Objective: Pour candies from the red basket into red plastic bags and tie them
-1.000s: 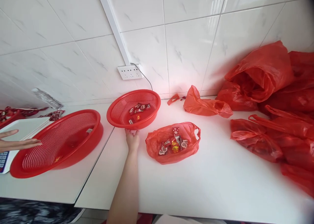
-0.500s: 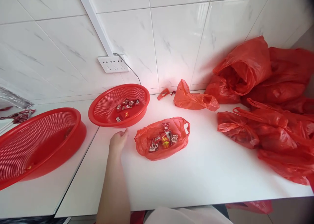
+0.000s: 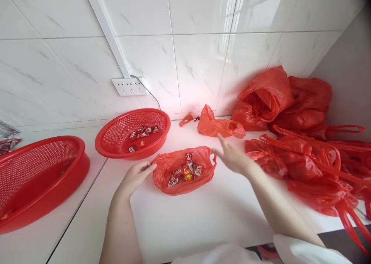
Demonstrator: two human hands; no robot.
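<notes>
An opened red plastic bag [image 3: 179, 188] stands on the white table, with several small wrapped packets [image 3: 188, 173] inside. At its left edge my left hand [image 3: 138, 176] is closed, thumb and fingers pinching the bag's rim. My right hand [image 3: 232, 154] is just beyond the bag's right handle loop, fingers apart, slightly blurred, with nothing in it. Behind the bag on the left sits a round red basket [image 3: 110, 140] holding several similar wrapped packets [image 3: 145, 132].
A larger red basket [image 3: 72, 179] is at the left. A crumpled red bag [image 3: 214, 127] lies near the wall. Several filled red bags [image 3: 304, 159] are piled at the right. A socket panel [image 3: 129, 87] with a cable is on the tiled wall [image 3: 199, 63].
My left hand has moved onto the bag's left rim and taken hold of it. My right hand has come into view from the right. The camera view has shifted.
</notes>
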